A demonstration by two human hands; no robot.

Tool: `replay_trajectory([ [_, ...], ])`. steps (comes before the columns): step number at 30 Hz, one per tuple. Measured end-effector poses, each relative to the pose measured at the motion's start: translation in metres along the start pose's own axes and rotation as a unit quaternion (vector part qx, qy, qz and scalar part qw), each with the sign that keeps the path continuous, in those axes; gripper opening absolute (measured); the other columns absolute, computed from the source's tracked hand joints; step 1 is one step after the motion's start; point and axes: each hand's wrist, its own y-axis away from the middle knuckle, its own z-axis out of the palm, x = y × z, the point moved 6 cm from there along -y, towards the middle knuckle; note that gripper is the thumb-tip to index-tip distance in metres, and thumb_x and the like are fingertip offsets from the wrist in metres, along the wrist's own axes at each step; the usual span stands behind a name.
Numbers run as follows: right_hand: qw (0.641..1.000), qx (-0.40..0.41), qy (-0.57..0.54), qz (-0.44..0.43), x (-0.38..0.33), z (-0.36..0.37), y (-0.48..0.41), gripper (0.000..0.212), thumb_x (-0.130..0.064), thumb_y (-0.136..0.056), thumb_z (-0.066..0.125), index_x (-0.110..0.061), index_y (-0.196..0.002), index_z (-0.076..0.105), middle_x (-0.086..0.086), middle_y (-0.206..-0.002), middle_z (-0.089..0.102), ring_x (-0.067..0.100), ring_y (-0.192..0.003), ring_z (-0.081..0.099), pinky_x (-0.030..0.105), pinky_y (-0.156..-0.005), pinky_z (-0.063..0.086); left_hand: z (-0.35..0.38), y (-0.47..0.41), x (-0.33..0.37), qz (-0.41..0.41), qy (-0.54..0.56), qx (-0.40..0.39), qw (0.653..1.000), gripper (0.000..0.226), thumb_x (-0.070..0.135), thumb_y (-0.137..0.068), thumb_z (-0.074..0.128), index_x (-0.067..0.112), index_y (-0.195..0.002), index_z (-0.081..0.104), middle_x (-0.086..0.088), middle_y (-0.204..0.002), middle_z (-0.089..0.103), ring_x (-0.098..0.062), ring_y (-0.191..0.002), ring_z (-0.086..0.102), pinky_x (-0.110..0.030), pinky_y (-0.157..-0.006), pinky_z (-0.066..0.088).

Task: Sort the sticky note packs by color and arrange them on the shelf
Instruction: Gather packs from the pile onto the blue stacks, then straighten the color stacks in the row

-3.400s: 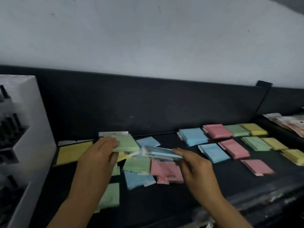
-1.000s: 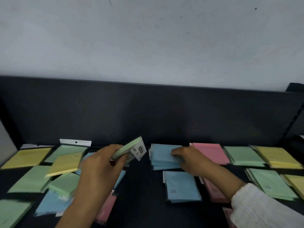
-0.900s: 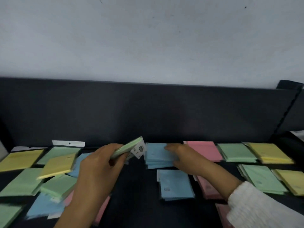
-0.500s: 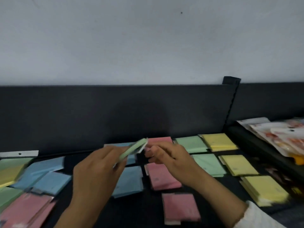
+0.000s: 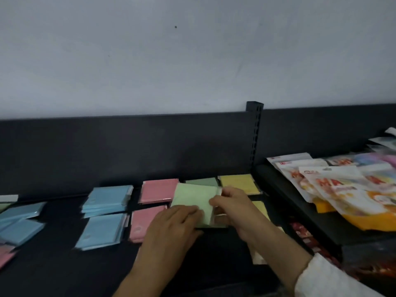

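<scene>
Blue packs (image 5: 107,198) stacked left on shelf (image 5: 53,264), pink packs (image 5: 158,190) next, grouped by color. Left hand (image 5: 171,228) and right hand (image 5: 233,209) both clamped on green pack (image 5: 192,199), lowering it in the green column beside yellow packs (image 5: 237,183).

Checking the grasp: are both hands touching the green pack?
Touching. The head view shows the left hand fingers and the right hand fingers overlapping the green pack, both in a grip on it.
</scene>
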Motion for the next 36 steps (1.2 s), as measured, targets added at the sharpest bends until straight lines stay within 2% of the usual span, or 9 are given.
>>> replay_trajectory([
  [3,0.999,0.024,0.018,-0.022,-0.021,-0.025,-0.021,0.017,-0.003,-0.089,0.05,-0.011,-0.096,0.064,0.006,-0.089,0.067,0.018,-0.075,0.064,0.032,-0.062,0.056,-0.002,0.005,-0.001,-0.035,0.002,-0.01,0.999,0.046,0.038,-0.045,0.09,0.023,-0.086,0.074,0.008,-0.085,0.072,-0.011,-0.074,0.067,-0.02,-0.068,0.05],
  [6,0.996,0.066,0.045,-0.034,-0.039,-0.044,-0.058,0.016,-0.008,-0.092,0.051,-0.01,-0.104,0.061,0.009,-0.099,0.065,0.02,-0.082,0.061,0.038,-0.075,0.055,0.0,0.02,-0.017,-0.093,-0.02,-0.061,0.994,0.038,0.04,-0.044,0.09,0.026,-0.075,0.074,0.012,-0.07,0.068,-0.01,-0.061,0.064,-0.02,-0.05,0.048],
  [11,0.996,0.066,0.02,0.048,-0.023,-0.044,-0.108,0.028,-0.007,-0.094,0.048,-0.001,-0.122,0.049,0.013,-0.102,0.059,0.017,-0.071,0.054,0.028,-0.054,0.046,0.007,0.047,-0.041,-0.163,-0.017,-0.115,0.98,0.029,0.056,-0.061,0.076,0.034,-0.078,0.071,0.016,-0.07,0.062,-0.007,-0.067,0.062,-0.024,-0.05,0.05],
  [14,0.995,0.067,0.042,0.066,-0.008,-0.038,-0.132,0.029,-0.007,-0.094,0.049,0.002,-0.122,0.048,0.019,-0.115,0.058,0.026,-0.089,0.061,0.036,-0.072,0.053,0.019,0.062,-0.054,-0.21,0.054,-0.117,0.969,0.048,0.071,-0.069,0.05,0.032,-0.089,0.07,0.018,-0.085,0.06,-0.004,-0.083,0.058,-0.023,-0.065,0.048],
  [17,0.983,0.086,0.15,0.06,0.001,-0.036,-0.151,0.037,-0.014,-0.089,0.059,0.005,-0.119,0.052,0.02,-0.116,0.059,0.034,-0.101,0.06,0.043,-0.087,0.053,0.025,0.065,-0.06,-0.209,0.091,-0.105,0.968,0.051,0.072,-0.068,0.046,0.029,-0.083,0.07,0.021,-0.081,0.054,-0.003,-0.078,0.056,-0.019,-0.064,0.046],
  [21,0.93,0.12,0.346,-0.011,-0.006,-0.038,-0.156,0.027,-0.023,-0.087,0.06,0.0,-0.101,0.063,0.013,-0.1,0.061,0.03,-0.091,0.06,0.029,-0.07,0.047,0.025,0.064,-0.061,-0.206,0.105,-0.089,0.969,0.047,0.07,-0.069,0.049,0.028,-0.079,0.068,0.018,-0.078,0.056,0.0,-0.073,0.053,-0.018,-0.062,0.046],
  [26,0.895,0.14,0.42,-0.05,-0.005,-0.038,-0.151,0.027,-0.024,-0.084,0.061,-0.01,-0.063,0.051,0.011,-0.083,0.06,0.027,-0.074,0.056,0.026,-0.061,0.041,0.026,0.067,-0.061,-0.226,0.11,-0.08,0.964,0.047,0.068,-0.069,0.051,0.025,-0.079,0.07,0.022,-0.078,0.05,-0.001,-0.073,0.052,-0.011,-0.064,0.04],
  [31,0.885,0.126,0.442,-0.072,-0.022,-0.029,-0.14,0.025,-0.026,-0.086,0.061,-0.007,-0.102,0.064,0.012,-0.108,0.063,0.031,-0.095,0.06,0.029,-0.071,0.045,0.02,0.063,-0.056,-0.224,0.093,-0.072,0.967,0.028,0.051,-0.077,0.063,0.024,-0.083,0.07,0.014,-0.08,0.057,-0.005,-0.077,0.055,-0.019,-0.07,0.046],
  [36,0.906,0.076,0.395,-0.13,-0.04,0.007,-0.123,0.032,-0.022,-0.084,0.062,-0.012,-0.115,0.062,0.008,-0.118,0.062,0.028,-0.105,0.059,0.033,-0.084,0.047,0.002,0.062,-0.052,-0.206,0.07,-0.037,0.975,0.016,0.038,-0.081,0.06,0.028,-0.088,0.07,0.013,-0.082,0.061,-0.006,-0.075,0.057,-0.027,-0.068,0.05],
])
